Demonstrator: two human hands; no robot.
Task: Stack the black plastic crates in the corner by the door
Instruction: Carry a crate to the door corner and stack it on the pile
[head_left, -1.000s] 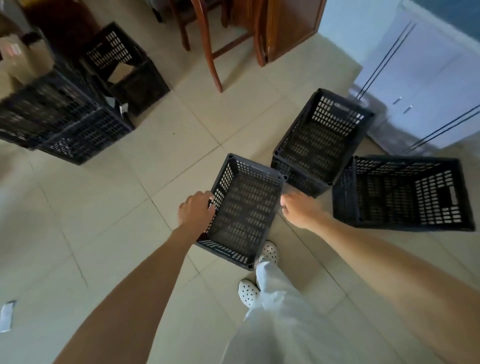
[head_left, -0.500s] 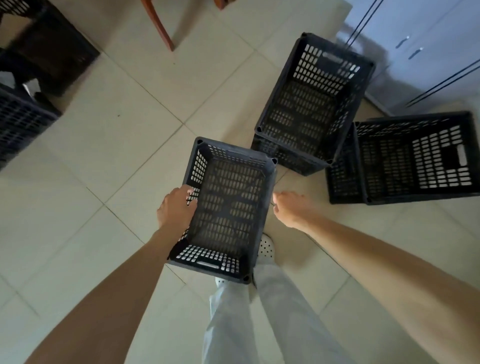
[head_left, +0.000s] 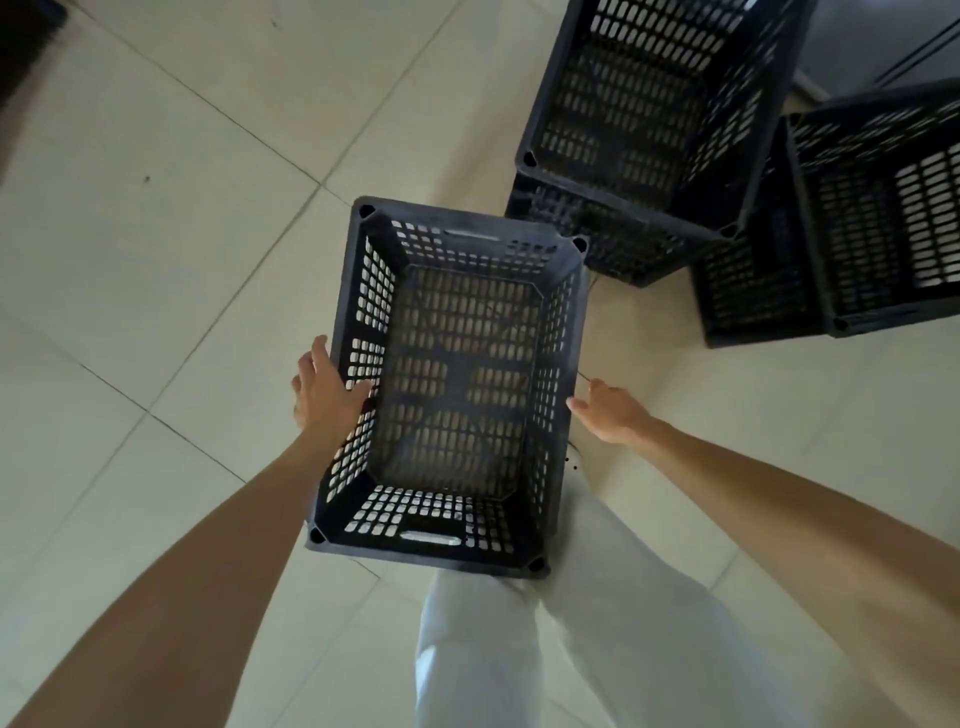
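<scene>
A black plastic crate (head_left: 457, 384) with perforated walls is right in front of me, above my white trouser legs, its open top facing up and nothing inside. My left hand (head_left: 324, 387) grips its left wall, fingers curled over the rim. My right hand (head_left: 608, 410) is beside the right wall with fingers spread, only the fingertips touching the outer side. A second black crate (head_left: 649, 104) sits nested on another one at the upper right. A third black crate (head_left: 883, 208) lies against them at the right edge.
Pale floor tiles (head_left: 156, 234) stretch to the left and ahead. A white cabinet (head_left: 883, 41) stands behind the crates at the top right. A dark object (head_left: 26, 47) shows in the top left corner.
The crate has come up closer to me and turned square to my body. My right hand has slid off the rim to the outer right wall. The view has tipped further down.
</scene>
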